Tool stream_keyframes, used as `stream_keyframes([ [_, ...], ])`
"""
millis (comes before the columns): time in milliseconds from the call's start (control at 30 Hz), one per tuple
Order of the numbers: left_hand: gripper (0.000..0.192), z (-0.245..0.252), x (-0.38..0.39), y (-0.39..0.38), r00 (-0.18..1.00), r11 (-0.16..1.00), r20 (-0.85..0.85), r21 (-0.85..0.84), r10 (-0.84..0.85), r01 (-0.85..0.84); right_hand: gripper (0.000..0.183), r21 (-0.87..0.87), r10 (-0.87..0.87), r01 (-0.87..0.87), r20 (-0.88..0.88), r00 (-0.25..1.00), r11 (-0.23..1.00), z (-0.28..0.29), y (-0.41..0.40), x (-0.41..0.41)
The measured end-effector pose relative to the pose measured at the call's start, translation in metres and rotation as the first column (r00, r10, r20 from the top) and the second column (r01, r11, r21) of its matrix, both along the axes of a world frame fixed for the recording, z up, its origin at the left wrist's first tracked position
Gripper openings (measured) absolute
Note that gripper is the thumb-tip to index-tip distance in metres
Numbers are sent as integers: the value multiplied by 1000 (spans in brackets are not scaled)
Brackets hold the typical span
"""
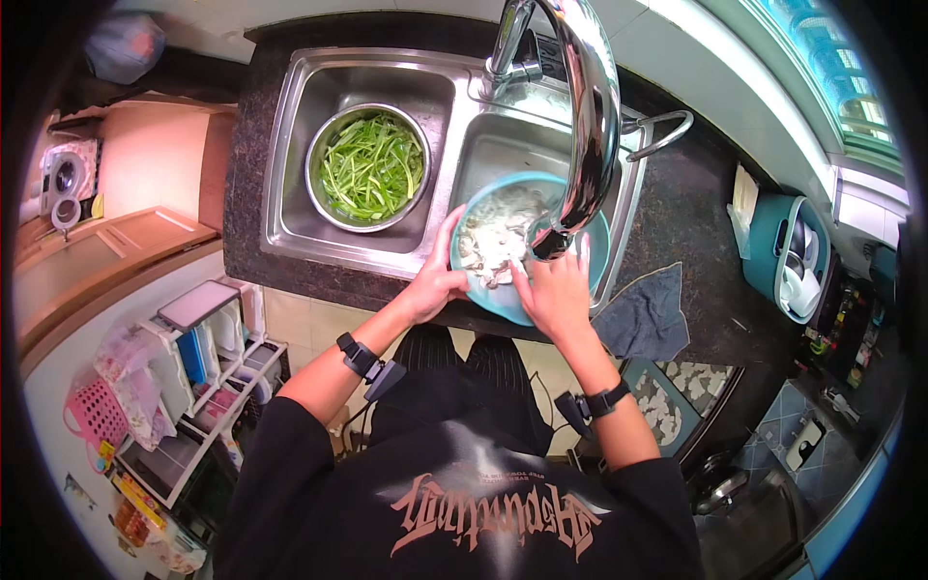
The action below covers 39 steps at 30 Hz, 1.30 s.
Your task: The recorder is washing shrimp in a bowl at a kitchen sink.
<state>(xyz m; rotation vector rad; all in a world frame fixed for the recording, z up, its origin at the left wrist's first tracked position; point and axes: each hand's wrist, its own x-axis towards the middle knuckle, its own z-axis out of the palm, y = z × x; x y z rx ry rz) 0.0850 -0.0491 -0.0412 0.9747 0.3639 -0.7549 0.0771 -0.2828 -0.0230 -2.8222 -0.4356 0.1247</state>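
Observation:
A teal plastic bowl (pixel 500 304) is held tilted over the right sink basin (pixel 500 141), near its front edge. My left hand (pixel 437 279) grips its left rim. Inside lie wet, whitish-grey pieces of food (pixel 493 239), their exact kind unclear under the glare. My right hand (pixel 557 293) reaches into the bowl from the front with fingers apart, the fingertips touching the pieces. The chrome faucet (pixel 591 123) arches directly above and hides part of the bowl and some right fingers.
In the left basin (pixel 297 123) stands a metal pot (pixel 310 174) of cut green vegetables (pixel 373 167). A dark cloth (pixel 645 315) hangs at the counter edge on the right. Farther right is a teal dish holder (pixel 765 254) with bowls. A white shelf rack (pixel 217 413) stands at lower left.

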Motion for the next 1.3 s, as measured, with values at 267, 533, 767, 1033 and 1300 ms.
stream_keyframes([
  [267, 111, 17, -19, 15, 998, 998, 8, 25, 55, -55, 44, 77, -31, 61, -345, 938, 995, 9, 24, -17],
  [533, 111, 16, -16, -9, 997, 1000, -82, 0, -13, 13, 51, 125, -93, 117, -184, 979, 985, 1, -8, -15],
  [767, 112, 7, -12, -7, 999, 1000, -45, 13, -11, 12, 48, 52, -43, 54, -189, 981, 997, -6, 2, -24],
  [1033, 115, 12, 8, -29, 993, 998, -119, -62, -23, 16, 53, 70, -140, 157, -202, 969, 985, -6, -19, -7],
  [1300, 114, 0, 13, -39, 995, 997, 68, 5, -71, 71, 49, 37, -183, 191, -157, 970, 981, -11, -20, -19],
])
